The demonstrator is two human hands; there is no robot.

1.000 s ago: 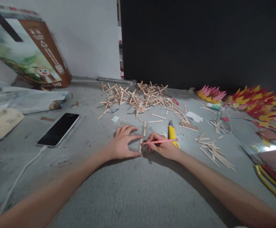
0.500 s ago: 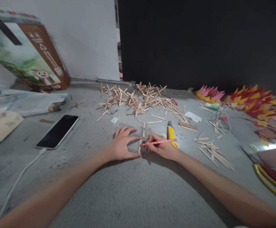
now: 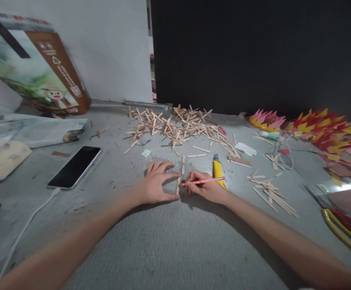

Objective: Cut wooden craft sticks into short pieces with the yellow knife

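Note:
A wooden craft stick [image 3: 178, 186] lies on the grey table, pointing away from me. My left hand [image 3: 155, 185] holds it down by its two ends, thumb at the near end and forefinger at the far end, other fingers curled. In my right hand [image 3: 207, 190] is a pink pencil [image 3: 204, 181], pinched in a writing grip with its tip at the stick's right edge. Just beyond, a second craft stick [image 3: 183, 165] lies nearly in line with the first. A yellow utility knife [image 3: 217, 167] rests behind my right hand.
A heap of crossed craft sticks [image 3: 169, 127] spreads at the back. Loose sticks [image 3: 273, 195] and yellow-handled scissors [image 3: 338, 231] lie right, near paper flame-like pieces [image 3: 317, 129]. To the left are a phone [image 3: 74, 167] on a white cable [image 3: 32, 219] and a printed box [image 3: 51, 76].
Both hands, the pencil and the stick keep nearly the same places. The whole view has shifted very slightly.

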